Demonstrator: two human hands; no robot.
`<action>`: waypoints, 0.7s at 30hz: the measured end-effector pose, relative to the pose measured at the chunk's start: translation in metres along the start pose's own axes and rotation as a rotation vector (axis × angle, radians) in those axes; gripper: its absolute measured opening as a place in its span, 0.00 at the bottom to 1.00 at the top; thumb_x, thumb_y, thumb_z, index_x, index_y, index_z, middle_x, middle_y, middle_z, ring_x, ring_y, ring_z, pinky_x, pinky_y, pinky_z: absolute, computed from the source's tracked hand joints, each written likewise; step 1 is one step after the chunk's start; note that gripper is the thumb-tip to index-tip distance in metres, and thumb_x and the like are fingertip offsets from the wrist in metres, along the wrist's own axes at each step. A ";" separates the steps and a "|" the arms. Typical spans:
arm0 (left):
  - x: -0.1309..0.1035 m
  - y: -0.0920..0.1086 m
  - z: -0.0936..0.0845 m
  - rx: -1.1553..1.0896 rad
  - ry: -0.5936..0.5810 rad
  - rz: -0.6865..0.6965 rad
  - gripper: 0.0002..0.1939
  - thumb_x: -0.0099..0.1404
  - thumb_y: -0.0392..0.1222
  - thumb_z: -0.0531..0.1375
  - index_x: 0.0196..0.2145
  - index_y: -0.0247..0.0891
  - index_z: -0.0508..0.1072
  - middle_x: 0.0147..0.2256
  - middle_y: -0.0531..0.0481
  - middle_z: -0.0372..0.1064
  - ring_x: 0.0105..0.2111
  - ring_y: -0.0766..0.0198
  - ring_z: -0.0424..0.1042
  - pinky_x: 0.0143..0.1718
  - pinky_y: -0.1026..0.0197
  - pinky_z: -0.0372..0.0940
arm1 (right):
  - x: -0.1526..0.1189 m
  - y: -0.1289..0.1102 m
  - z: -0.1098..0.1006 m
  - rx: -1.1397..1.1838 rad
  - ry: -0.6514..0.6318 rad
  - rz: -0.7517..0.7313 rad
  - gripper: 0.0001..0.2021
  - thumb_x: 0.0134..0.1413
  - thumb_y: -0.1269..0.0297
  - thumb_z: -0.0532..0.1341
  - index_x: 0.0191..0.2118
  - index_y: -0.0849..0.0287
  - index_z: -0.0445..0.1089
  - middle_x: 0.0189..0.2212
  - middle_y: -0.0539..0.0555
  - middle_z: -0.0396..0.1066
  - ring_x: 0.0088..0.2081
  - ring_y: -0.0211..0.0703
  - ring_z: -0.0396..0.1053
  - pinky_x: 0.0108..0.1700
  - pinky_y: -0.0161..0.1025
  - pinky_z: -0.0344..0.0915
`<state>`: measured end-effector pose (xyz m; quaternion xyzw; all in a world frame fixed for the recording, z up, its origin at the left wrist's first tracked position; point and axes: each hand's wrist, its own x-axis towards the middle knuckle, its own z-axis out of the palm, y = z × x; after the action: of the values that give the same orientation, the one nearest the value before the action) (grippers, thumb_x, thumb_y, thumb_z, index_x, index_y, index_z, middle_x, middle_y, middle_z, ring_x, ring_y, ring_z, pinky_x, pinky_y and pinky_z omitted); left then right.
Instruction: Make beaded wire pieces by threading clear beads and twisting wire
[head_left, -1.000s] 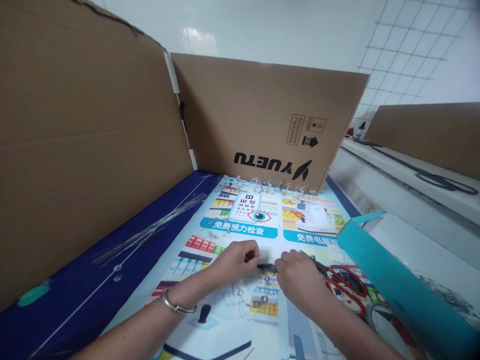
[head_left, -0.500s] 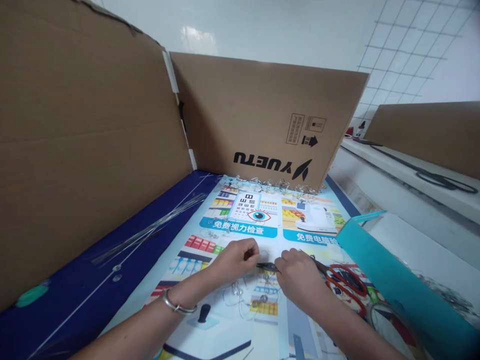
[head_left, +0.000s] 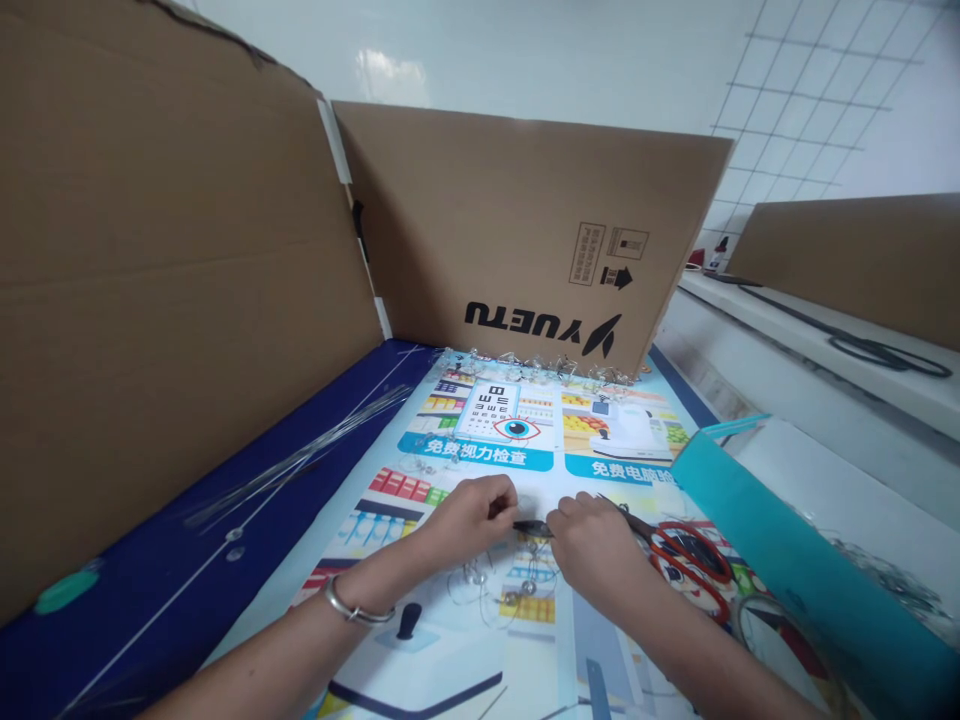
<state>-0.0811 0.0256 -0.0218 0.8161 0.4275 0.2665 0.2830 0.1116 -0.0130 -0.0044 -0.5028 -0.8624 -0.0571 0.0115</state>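
My right hand (head_left: 592, 550) is closed around a pair of dark pliers (head_left: 531, 527), whose jaws point left. My left hand (head_left: 472, 515) is pinched at the tips of those jaws; what its fingers hold is too fine to make out. Just below both hands are loops of thin wire (head_left: 452, 592) with clear beads (head_left: 529, 588), over the printed poster sheet (head_left: 450, 650). Red-handled scissors (head_left: 694, 555) lie right beside my right hand, their blades partly hidden behind it.
A teal box (head_left: 795, 560) at right holds a heap of wire pieces (head_left: 892, 580). Beaded wire pieces (head_left: 555, 368) line the foot of the cardboard panel (head_left: 487, 220). Another cardboard wall (head_left: 172, 280) stands left. A bundle of thin strands (head_left: 315, 450) lies on the blue cloth.
The whole view has shifted very slightly. Both hands keep nearly the same place, with the plier jaws still at my left fingertips.
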 end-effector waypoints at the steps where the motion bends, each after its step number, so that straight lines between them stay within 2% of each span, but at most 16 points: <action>1: 0.000 0.000 0.000 0.001 -0.003 0.004 0.03 0.56 0.34 0.52 0.26 0.37 0.64 0.23 0.56 0.63 0.23 0.71 0.60 0.23 0.69 0.52 | 0.000 0.000 0.000 0.000 -0.003 -0.001 0.05 0.50 0.71 0.54 0.29 0.59 0.66 0.28 0.54 0.66 0.32 0.43 0.59 0.33 0.40 0.46; 21: 0.001 0.004 -0.009 0.059 -0.078 0.153 0.05 0.56 0.30 0.50 0.28 0.36 0.64 0.24 0.56 0.61 0.24 0.71 0.57 0.25 0.68 0.50 | 0.004 0.006 -0.008 -0.009 -0.048 -0.007 0.05 0.49 0.70 0.54 0.28 0.58 0.66 0.28 0.53 0.67 0.31 0.41 0.61 0.29 0.37 0.47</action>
<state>-0.0850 0.0267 -0.0126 0.8643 0.3601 0.2425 0.2541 0.1142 -0.0076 0.0046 -0.5013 -0.8638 -0.0489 -0.0118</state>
